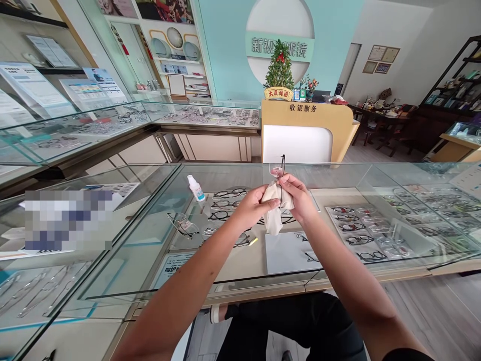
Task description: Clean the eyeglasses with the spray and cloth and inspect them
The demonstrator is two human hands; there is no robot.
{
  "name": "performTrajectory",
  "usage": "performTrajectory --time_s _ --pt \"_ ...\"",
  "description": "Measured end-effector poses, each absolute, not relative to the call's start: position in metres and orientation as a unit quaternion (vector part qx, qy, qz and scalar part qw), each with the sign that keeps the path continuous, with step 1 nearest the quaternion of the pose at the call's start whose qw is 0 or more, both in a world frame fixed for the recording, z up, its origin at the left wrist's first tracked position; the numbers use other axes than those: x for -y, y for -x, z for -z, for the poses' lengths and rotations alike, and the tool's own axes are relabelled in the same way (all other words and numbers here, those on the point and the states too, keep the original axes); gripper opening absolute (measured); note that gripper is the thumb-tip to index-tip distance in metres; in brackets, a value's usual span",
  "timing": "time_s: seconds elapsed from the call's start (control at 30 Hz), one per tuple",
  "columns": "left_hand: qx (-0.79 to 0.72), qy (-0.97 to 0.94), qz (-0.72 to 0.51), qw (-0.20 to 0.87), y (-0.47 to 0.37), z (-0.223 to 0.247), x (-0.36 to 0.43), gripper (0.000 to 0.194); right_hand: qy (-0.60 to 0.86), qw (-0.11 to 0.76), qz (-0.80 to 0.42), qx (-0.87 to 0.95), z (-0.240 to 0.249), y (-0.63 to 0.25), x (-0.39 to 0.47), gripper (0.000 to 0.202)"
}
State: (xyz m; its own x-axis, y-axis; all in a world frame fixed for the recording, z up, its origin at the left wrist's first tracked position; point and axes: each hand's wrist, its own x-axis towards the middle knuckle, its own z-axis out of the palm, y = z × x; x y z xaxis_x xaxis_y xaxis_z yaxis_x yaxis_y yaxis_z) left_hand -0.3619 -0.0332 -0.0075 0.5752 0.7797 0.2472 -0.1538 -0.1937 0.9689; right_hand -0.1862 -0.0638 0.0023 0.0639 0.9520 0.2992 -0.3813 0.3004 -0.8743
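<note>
Above the glass counter, both my hands are closed around a pale cleaning cloth [273, 220] and a pair of eyeglasses. My left hand [254, 204] pinches the cloth with its thumb on top, and part of the cloth hangs down below. My right hand [297, 194] grips the eyeglasses [277, 171] from the right side, with some cloth under its fingers. One lens and a dark temple stick up above my fingers; the rest is hidden by the hands and cloth. On the countertop to the left stand a white spray bottle [196, 189] and another pair of glasses [183, 224].
Rows of frames lie inside the glass display counter [233, 281], with a frame tray [361, 233] on the right. Papers [124, 193] lie at left. Beyond are a wooden cashier desk [310, 125] with a plant [280, 70] and more showcases [203, 118].
</note>
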Motion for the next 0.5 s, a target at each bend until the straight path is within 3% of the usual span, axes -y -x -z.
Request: performTrajectory --time_s 0.3,0.5 --pt "-0.303 -0.637 -0.501 0.501 0.351 0.019 0.034 0.068 0.285 0.644 -0.525 0.477 0.003 0.198 0.063 0.044" --pt "-0.26 -0.669 -0.411 0.561 0.367 0.01 0.029 0.071 0.289 0.648 -0.535 0.459 0.0 0.191 0.061 0.045"
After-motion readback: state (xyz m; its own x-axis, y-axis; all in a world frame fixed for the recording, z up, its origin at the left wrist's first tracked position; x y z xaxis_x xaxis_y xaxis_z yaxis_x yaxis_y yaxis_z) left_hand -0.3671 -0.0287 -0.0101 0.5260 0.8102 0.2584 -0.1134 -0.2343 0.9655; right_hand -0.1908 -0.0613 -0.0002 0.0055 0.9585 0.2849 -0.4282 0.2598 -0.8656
